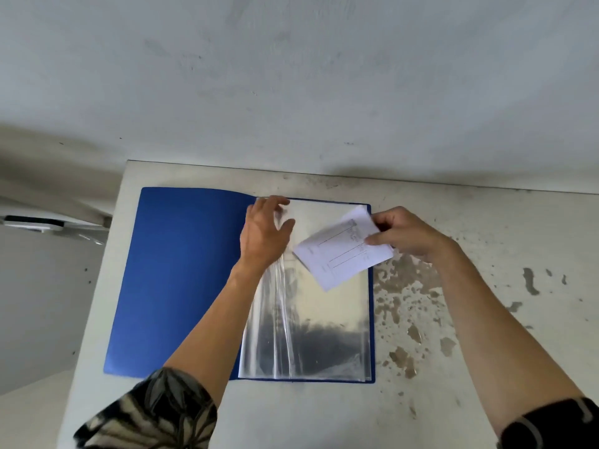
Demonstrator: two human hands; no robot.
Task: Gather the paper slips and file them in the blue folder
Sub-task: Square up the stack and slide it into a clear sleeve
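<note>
The blue folder (181,273) lies open on a white table (486,222), its cover flat to the left and a stack of clear plastic sleeves (324,325) on the right. My left hand (264,234) rests at the top left of the sleeves, fingers pinching the upper edge of the top sleeve. My right hand (405,234) holds a small stack of white paper slips (343,251) with printed lines, tilted over the upper right part of the sleeves.
The table's surface right of the folder is stained and chipped (411,306). A grey wall rises behind the table's far edge. To the left, beyond the table edge, a pale ledge carries a dark flat object (32,220).
</note>
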